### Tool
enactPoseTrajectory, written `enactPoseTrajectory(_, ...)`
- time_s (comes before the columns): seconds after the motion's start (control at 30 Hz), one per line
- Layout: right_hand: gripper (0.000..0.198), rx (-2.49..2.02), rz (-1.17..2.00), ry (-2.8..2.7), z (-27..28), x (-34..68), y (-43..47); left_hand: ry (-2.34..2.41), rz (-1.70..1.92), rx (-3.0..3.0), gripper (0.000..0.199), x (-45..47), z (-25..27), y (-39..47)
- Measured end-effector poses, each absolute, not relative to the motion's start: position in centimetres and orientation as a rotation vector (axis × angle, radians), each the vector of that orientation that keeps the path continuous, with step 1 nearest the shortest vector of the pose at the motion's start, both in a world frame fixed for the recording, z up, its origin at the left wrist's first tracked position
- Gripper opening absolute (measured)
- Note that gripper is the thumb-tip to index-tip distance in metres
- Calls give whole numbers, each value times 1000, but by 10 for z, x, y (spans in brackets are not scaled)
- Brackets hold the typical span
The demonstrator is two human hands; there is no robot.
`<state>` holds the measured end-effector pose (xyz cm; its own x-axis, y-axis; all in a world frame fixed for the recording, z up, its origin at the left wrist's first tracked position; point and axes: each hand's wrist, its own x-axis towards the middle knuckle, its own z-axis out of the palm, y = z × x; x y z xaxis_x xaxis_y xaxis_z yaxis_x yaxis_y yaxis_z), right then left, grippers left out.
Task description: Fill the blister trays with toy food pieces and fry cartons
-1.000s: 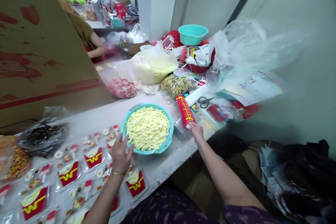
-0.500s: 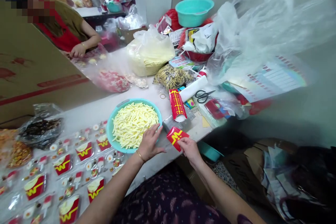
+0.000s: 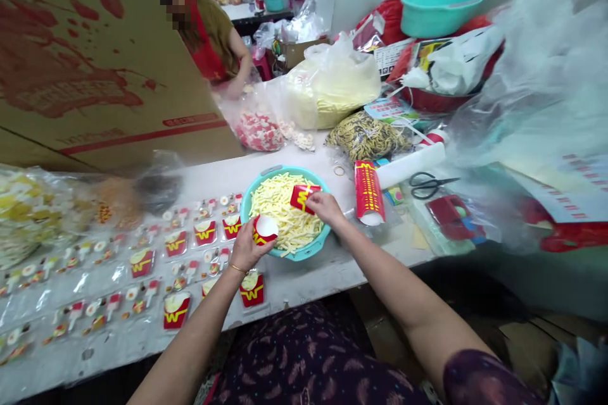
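A turquoise basin (image 3: 311, 254) full of pale yellow toy fries (image 3: 289, 228) stands on the table. At its left rim, my left hand (image 3: 247, 248) grips a small red fry carton (image 3: 259, 239), its white inside facing up. My right hand (image 3: 327, 207) pinches a second red fry carton (image 3: 300, 197) with a yellow W, held over the fries. Whether that one has anything in it I cannot tell. Left of the basin lie clear trays (image 3: 142, 262), several with a fry-filled red carton and tiny toy pieces. A stack of red cartons (image 3: 368, 190) rests to the right.
Black scissors (image 3: 427, 185), a white roll (image 3: 411, 164) and a bag of dark-and-yellow pieces (image 3: 365, 136) lie to the right. Behind are a bag of pale pieces (image 3: 327, 92) and another turquoise basin (image 3: 446, 3). A large cardboard box (image 3: 104, 69) blocks the back left; a co-worker (image 3: 209, 38) is beyond it.
My right hand has brought its carton left, over the fries. My left hand, open at the basin before, now holds a carton at the left rim. The view has turned left.
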<state>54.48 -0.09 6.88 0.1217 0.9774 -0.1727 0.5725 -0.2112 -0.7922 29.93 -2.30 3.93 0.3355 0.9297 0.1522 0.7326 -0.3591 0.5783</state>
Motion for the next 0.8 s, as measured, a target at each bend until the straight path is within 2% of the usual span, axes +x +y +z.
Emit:
enactPoseTrajectory(0.13,21,-2036,777,-1847,65,537,37,1585,649,2121,72,266,42,-27)
enactPoseTrajectory(0.23,55,-1846,573,-2314,53,522,18,1598,631,2143,72,253,40,-32)
enactPoseTrajectory(0.27,61,-1806,513,-2416,47,517,8,1582,620,2156,72,251,39,-34)
enactPoseTrajectory(0.3,60,-1804,452,-2472,42,513,0,1560,608,2169,72,251,38,-35)
enactPoseTrajectory(0.37,44,-1846,370,-2480,32,508,-8,1510,594,2192,72,251,35,-36)
enactPoseTrajectory(0.47,29,-1859,474,-2365,25,510,-1,1448,593,2218,74,256,30,-34)
enactPoseTrajectory(0.63,28,-1881,774,-2000,26,514,10,1411,579,2210,74,264,27,-26)
enactPoseTrajectory(0.73,39,-1839,645,-2118,20,505,1,1400,565,2212,74,266,27,-22)
enactPoseTrajectory(0.8,39,-1806,545,-2224,13,500,-6,1383,557,2222,75,266,26,-21)
